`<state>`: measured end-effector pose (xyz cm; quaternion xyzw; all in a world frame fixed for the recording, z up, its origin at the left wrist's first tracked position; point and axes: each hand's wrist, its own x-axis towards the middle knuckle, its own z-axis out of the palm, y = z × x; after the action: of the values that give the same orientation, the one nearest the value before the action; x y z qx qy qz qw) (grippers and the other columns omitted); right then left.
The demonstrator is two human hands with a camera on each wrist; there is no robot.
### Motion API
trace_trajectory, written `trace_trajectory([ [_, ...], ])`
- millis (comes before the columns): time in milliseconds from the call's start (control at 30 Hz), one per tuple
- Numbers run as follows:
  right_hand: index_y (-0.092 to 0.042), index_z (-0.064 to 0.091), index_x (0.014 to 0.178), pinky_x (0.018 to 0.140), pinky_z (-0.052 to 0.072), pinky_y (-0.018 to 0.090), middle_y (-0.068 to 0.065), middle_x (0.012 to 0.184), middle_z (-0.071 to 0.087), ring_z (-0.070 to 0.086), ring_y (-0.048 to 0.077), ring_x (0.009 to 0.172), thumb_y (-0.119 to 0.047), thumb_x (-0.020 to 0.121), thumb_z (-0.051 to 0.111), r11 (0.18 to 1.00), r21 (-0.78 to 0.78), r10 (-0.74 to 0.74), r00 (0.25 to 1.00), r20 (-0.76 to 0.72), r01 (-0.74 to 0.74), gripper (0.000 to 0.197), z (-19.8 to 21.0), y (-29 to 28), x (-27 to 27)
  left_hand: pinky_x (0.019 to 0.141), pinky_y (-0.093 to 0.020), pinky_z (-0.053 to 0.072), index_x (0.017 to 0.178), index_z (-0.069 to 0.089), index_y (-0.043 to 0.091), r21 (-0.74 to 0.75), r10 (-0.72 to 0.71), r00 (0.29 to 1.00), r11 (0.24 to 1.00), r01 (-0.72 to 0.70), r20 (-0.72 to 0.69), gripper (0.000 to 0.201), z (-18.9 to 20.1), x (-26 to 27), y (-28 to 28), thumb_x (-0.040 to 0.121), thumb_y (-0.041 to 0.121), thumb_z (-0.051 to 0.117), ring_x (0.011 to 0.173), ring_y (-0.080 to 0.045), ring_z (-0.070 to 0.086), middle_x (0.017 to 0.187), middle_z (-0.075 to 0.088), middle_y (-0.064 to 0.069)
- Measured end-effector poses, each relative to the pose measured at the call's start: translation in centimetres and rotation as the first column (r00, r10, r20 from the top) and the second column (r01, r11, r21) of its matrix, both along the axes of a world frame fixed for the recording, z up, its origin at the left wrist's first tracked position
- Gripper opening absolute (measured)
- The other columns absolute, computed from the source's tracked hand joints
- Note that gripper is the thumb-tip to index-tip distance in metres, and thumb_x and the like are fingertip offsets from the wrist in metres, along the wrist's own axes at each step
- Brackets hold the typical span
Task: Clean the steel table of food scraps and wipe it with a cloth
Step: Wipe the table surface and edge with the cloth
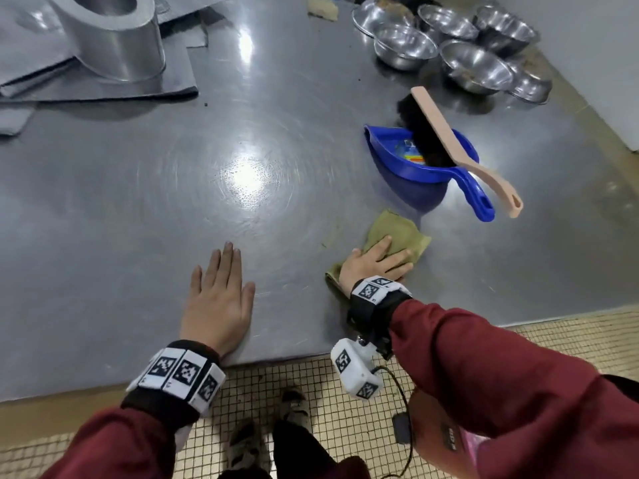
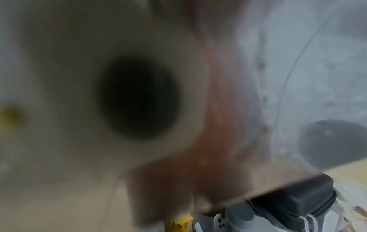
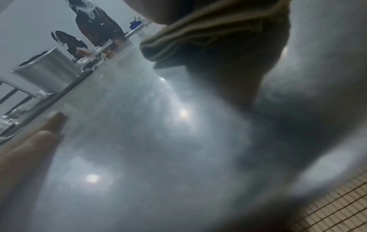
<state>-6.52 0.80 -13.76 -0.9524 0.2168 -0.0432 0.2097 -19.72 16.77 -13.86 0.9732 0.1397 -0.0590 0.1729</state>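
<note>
From the head view, our left hand (image 1: 218,299) lies flat with straight fingers on the steel table (image 1: 138,202) near its edge, holding nothing. Our right hand (image 1: 373,262) presses flat on the green cloth (image 1: 390,229), whose long axis runs far-right toward the blue dustpan (image 1: 411,164) and brush (image 1: 446,133). Unwiped steel lies to the left. Left wrist view: only blur. Right wrist view: the cloth's folded edge (image 3: 198,36) sits under our palm. We read no writing.

Olive-green cloth (image 1: 390,236), blue dustpan (image 1: 411,171), grey table (image 1: 138,202)
</note>
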Motion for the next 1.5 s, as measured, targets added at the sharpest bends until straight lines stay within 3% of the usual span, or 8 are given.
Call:
trace_trajectory([
  [67,-0.008,0.035,0.143,0.110,0.018,0.060,0.033,0.149,0.019,0.019,0.053,0.136,-0.019,0.082,0.056,0.993,0.112,0.027,0.996,-0.084,-0.018,0.066,0.5,2.1,0.1,0.113,-0.034,-0.010,0.146,-0.006,0.013,-0.015,0.006,1.000,1.000,-0.006,0.010,0.077,0.1,0.0,0.0,0.079,0.051,-0.011,0.137,-0.006,-0.015,0.154,-0.013,0.002],
  [233,-0.010,0.065,0.117,0.086,0.049,0.054,0.032,0.121,0.058,0.059,0.049,0.107,-0.025,0.069,0.038,0.935,0.015,0.352,0.927,-0.125,-0.353,0.058,1.5,7.5,1.4,0.111,-0.032,-0.013,0.141,-0.016,0.016,-0.016,0.021,1.000,1.000,-0.021,0.006,0.073,0.2,0.1,0.0,0.077,0.052,-0.014,0.135,-0.005,-0.018,0.149,-0.020,0.006],
  [367,-0.014,0.006,0.151,0.117,0.006,0.048,0.018,0.157,-0.006,-0.002,0.037,0.144,-0.025,0.096,0.035,0.778,0.102,0.618,0.728,-0.297,-0.620,0.063,2.0,6.8,2.6,0.111,-0.031,-0.013,0.143,-0.012,0.015,0.012,0.019,1.000,1.000,-0.019,0.012,0.074,0.1,0.1,0.1,0.079,0.051,-0.013,0.136,-0.005,-0.016,0.149,-0.018,0.006],
  [467,-0.002,0.020,0.147,0.118,0.007,0.037,0.020,0.156,0.007,0.006,0.036,0.145,-0.011,0.096,0.033,0.737,0.245,0.676,0.686,-0.267,-0.630,0.053,4.0,4.3,3.6,0.112,-0.032,-0.010,0.145,-0.006,0.014,0.022,0.012,1.000,1.000,-0.012,0.018,0.075,0.0,-0.1,0.1,0.081,0.051,-0.010,0.137,-0.007,-0.012,0.152,-0.011,0.003],
  [667,-0.008,0.059,0.102,0.070,0.032,0.023,0.017,0.099,0.059,0.052,0.026,0.092,-0.001,0.093,0.034,0.738,0.504,0.497,0.867,0.046,-0.450,0.027,7.5,-3.0,4.8,0.113,-0.032,-0.012,0.141,-0.015,0.017,-0.001,0.016,1.000,1.000,-0.016,0.009,0.071,-0.1,-0.1,0.1,0.079,0.052,-0.012,0.138,-0.006,-0.016,0.154,-0.015,0.004],
  [933,-0.011,0.042,0.139,0.096,0.037,0.037,0.025,0.128,0.054,0.049,0.042,0.116,-0.014,0.096,0.034,0.938,0.177,0.314,0.947,-0.063,-0.299,0.044,7.2,-14.8,1.5,0.114,-0.034,-0.008,0.147,-0.006,0.014,0.018,0.019,1.000,1.000,-0.019,-0.014,0.071,0.1,0.1,0.1,0.085,0.048,-0.004,0.139,-0.007,-0.012,0.156,-0.012,0.002],
  [1067,-0.018,0.012,0.150,0.118,0.013,0.043,0.014,0.158,0.004,0.012,0.037,0.143,-0.033,0.098,0.037,0.916,-0.032,0.378,0.888,-0.263,-0.400,0.060,3.3,-16.2,0.8,0.115,-0.035,-0.008,0.147,-0.007,0.015,0.010,0.020,1.000,1.000,-0.019,-0.021,0.066,0.2,0.1,0.1,0.090,0.046,0.000,0.138,-0.006,-0.014,0.155,-0.014,0.002],
  [1500,-0.031,0.002,0.150,0.116,0.006,0.050,0.007,0.159,-0.009,-0.002,0.034,0.145,-0.050,0.095,0.033,0.902,-0.063,0.382,0.858,-0.343,-0.427,0.066,2.7,-12.7,0.3,0.114,-0.034,-0.009,0.147,-0.006,0.015,-0.011,0.019,0.999,1.000,-0.019,-0.030,0.071,0.2,0.0,0.0,0.085,0.049,-0.001,0.141,-0.009,-0.012,0.154,-0.014,0.004],
])
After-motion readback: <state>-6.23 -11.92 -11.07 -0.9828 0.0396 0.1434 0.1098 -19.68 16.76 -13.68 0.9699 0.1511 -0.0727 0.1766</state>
